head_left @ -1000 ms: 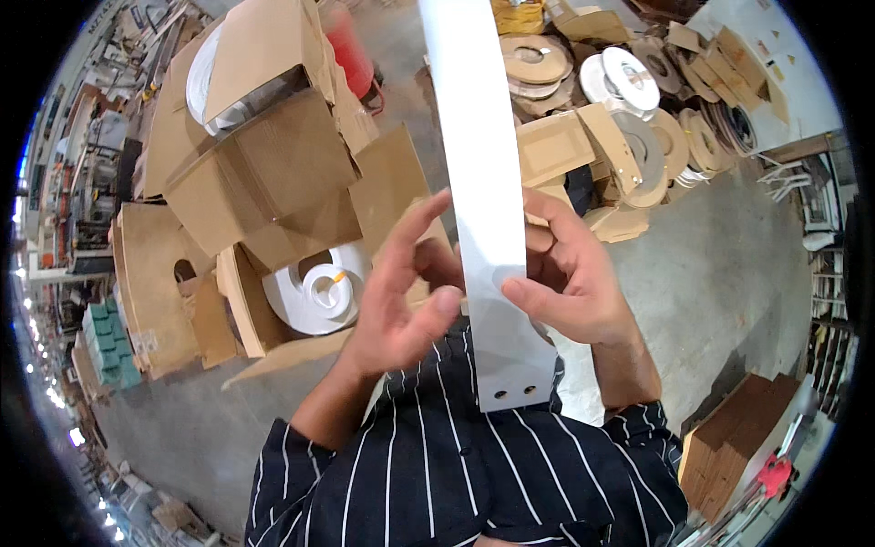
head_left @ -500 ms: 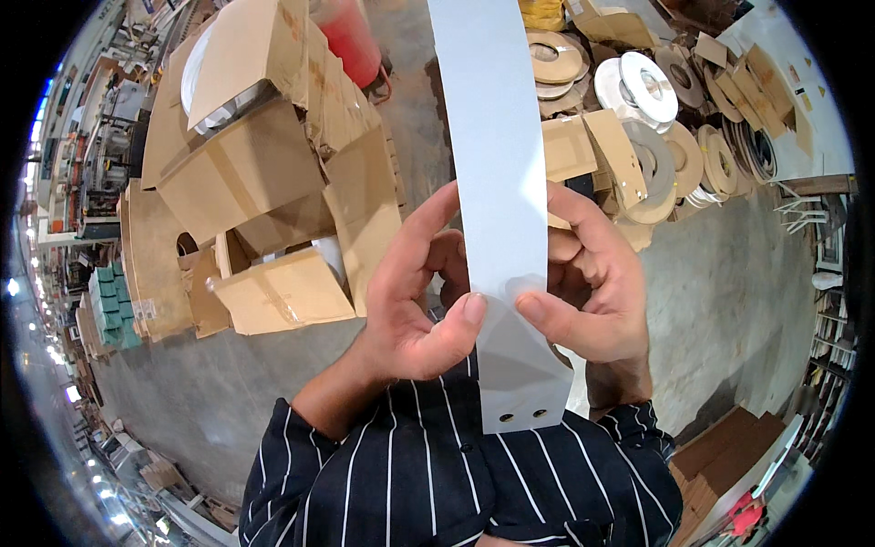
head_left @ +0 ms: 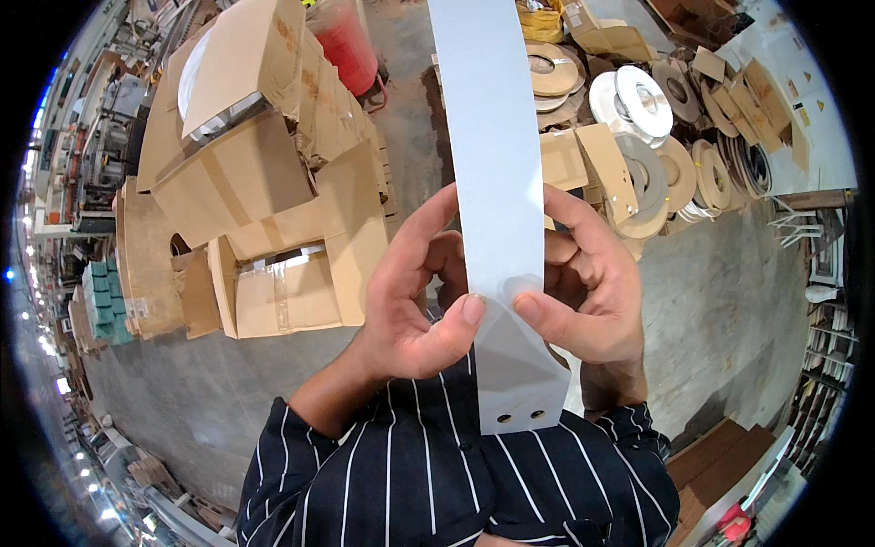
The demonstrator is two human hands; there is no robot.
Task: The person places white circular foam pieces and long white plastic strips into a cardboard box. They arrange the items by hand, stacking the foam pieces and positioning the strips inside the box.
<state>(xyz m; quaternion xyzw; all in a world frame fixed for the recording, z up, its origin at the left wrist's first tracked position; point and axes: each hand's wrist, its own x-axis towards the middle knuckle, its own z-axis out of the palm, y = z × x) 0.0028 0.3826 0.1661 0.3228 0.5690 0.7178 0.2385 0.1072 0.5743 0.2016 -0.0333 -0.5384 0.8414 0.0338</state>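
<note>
The left front is blocked by cardboard boxes [head_left: 228,164], the right by piled rolls [head_left: 685,178]. Beside the hands [head_left: 407,305], room is left over the floor [head_left: 729,292].

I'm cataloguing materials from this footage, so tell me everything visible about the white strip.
The white strip is long and smooth, perhaps plastic. It runs down from the picture's top edge, far end unseen, to a squared near end with two round holes before the striped shirt. The left hand and right hand hold its edges, thumbs in front.
</note>
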